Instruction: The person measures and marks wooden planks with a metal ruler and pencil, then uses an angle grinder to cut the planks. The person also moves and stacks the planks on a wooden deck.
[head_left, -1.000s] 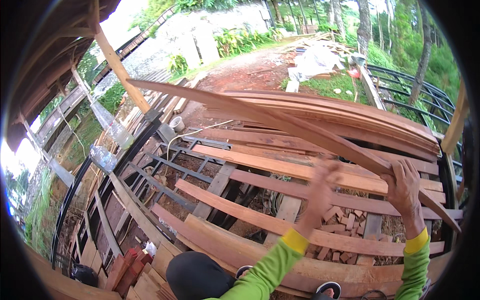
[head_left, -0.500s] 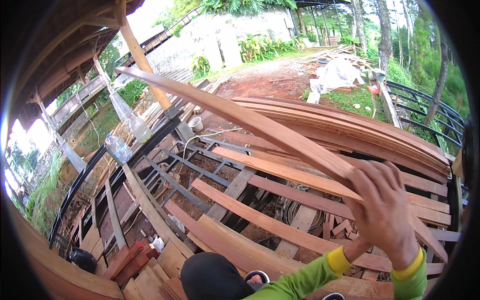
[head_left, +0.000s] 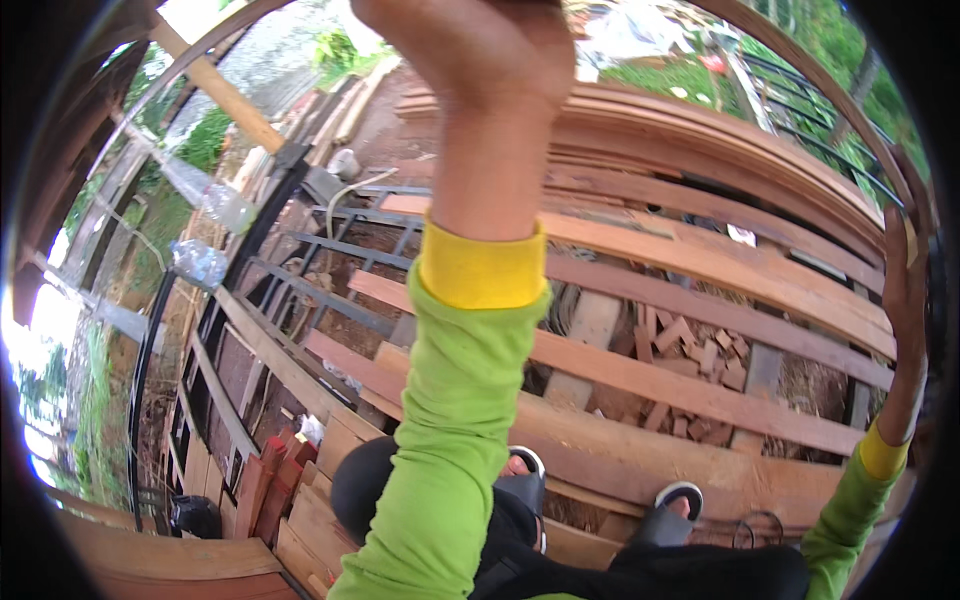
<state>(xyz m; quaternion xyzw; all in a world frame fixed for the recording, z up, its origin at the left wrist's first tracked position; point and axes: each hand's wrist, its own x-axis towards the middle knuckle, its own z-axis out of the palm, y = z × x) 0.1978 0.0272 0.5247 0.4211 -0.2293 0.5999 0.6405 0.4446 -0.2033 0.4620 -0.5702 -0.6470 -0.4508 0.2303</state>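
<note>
A long reddish-brown wooden plank (head_left: pixel 845 100) is raised high in front of me, arching along the upper rim of the fisheye picture; its middle runs out of the top. My left hand (head_left: pixel 480 50) is lifted at top centre, wrist toward me, closed at the plank's underside; its fingers are cut off by the upper edge. At the far right my right hand (head_left: pixel 905 230) grips the plank near its right part, fingers up along it. Below lie spaced wooden boards (head_left: pixel 690 405), laid across dark metal beams.
A stack of long planks (head_left: pixel 700 130) lies beyond. Small wood offcuts (head_left: pixel 700 350) show in gaps between boards. Two clear plastic bottles (head_left: pixel 200 262) stand on the left by a post (head_left: pixel 225 95). My sandalled foot (head_left: pixel 680 500) rests near the front boards.
The plank has gone up from a slanting position in front of me to above. My hands, close together at the right before, are now wide apart, the left one raised at centre.
</note>
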